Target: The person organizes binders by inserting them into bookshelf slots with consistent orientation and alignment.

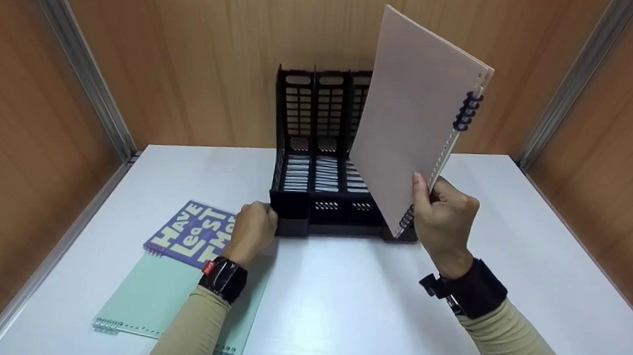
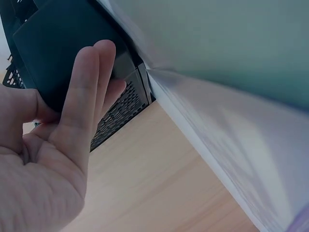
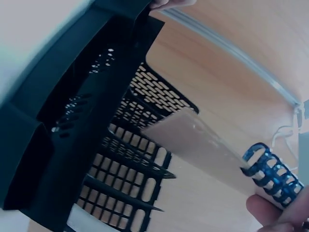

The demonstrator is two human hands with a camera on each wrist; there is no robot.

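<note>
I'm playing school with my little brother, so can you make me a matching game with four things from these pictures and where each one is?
Things
1. purple notebook
2. black rack
3. pale pink notebook
4. mint green notebook

Places
A. held up by the right hand
B. lying partly beneath another notebook
C. lying partly on top of another notebook
D. standing with the left hand at its front corner

Right pairs: 1-C, 2-D, 3-A, 4-B
</note>
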